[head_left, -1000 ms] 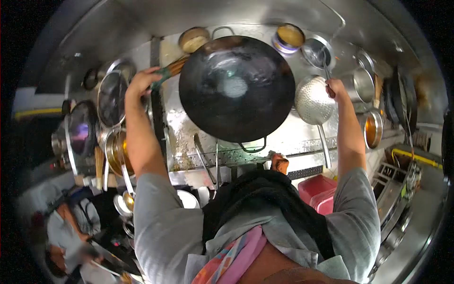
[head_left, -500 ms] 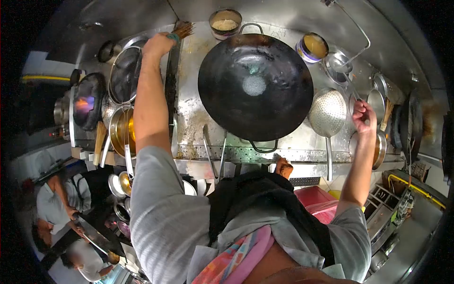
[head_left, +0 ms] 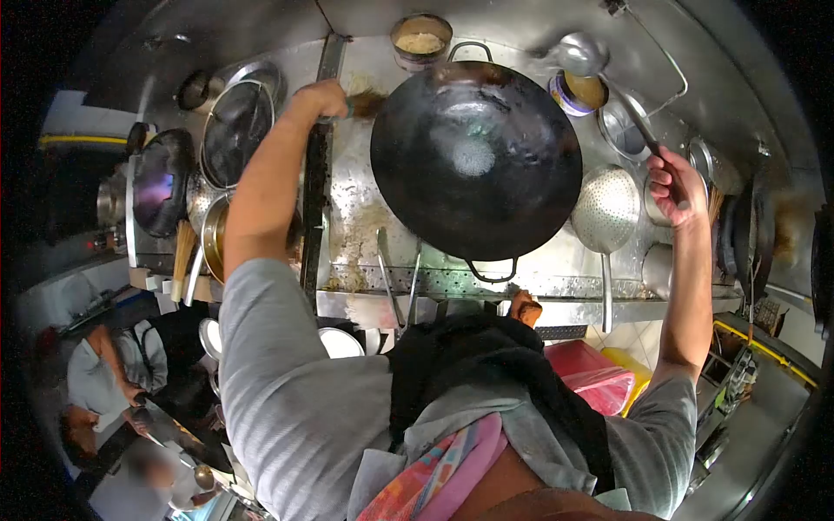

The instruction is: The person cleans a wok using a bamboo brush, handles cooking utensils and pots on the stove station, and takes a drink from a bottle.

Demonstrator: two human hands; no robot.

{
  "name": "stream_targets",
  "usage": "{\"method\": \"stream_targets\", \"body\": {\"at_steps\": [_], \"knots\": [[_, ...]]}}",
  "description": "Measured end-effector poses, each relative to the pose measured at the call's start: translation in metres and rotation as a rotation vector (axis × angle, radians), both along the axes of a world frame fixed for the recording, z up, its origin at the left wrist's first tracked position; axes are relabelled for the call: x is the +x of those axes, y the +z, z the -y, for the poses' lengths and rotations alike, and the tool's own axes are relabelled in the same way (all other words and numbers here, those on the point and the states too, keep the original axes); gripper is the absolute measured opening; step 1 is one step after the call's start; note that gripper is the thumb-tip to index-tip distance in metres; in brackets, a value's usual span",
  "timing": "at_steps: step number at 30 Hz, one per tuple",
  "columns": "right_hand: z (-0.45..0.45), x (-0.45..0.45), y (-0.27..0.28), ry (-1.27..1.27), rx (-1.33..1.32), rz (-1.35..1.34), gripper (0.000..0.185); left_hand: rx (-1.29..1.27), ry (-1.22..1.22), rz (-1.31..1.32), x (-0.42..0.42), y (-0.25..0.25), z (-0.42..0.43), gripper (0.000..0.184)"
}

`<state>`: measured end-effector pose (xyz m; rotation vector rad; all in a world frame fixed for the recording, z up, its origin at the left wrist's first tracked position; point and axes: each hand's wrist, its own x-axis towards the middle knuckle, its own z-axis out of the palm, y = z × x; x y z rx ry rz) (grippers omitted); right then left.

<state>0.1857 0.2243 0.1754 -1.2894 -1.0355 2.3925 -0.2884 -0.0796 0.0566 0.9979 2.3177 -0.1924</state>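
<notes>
A large black wok (head_left: 476, 174) sits in front of me with a little foamy liquid at its bottom. My left hand (head_left: 327, 98) is closed around a bamboo wok brush (head_left: 368, 105), whose bristles reach close to the wok's upper left rim. In my right hand (head_left: 676, 186) is the handle of a ladle (head_left: 584, 55). Its round bowl is raised over a can of yellowish contents (head_left: 584, 92) at the back. To the right of the wok lies a perforated strainer (head_left: 605, 208), its handle pointing at me.
Behind the wok stands a can with pale contents (head_left: 420, 43). Metal tongs (head_left: 388, 273) lie at the front edge of the steel counter (head_left: 352, 252). A wire strainer (head_left: 236, 135) and a burning wok (head_left: 161, 187) are at left. Two people (head_left: 104, 373) work at lower left.
My left hand and the brush have moved right, toward the wok. My right hand has risen a little, and the ladle's bowl has swung up and left over the can.
</notes>
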Motion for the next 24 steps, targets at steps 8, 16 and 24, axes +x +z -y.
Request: {"method": "stream_targets", "body": {"at_steps": [8,16,24], "knots": [[0.023,-0.052,-0.023,0.211,0.395,0.255,0.040,0.134,0.025,-0.215,-0.063,-0.013,-0.019,0.043],[0.007,-0.107,-0.023,0.405,0.330,0.225,0.015,0.050,0.255,0.029,-0.051,-0.070,-0.002,0.045],[0.000,-0.171,-0.051,0.512,0.187,0.090,0.011,-0.197,0.095,0.127,0.002,-0.020,0.065,0.034]]}}
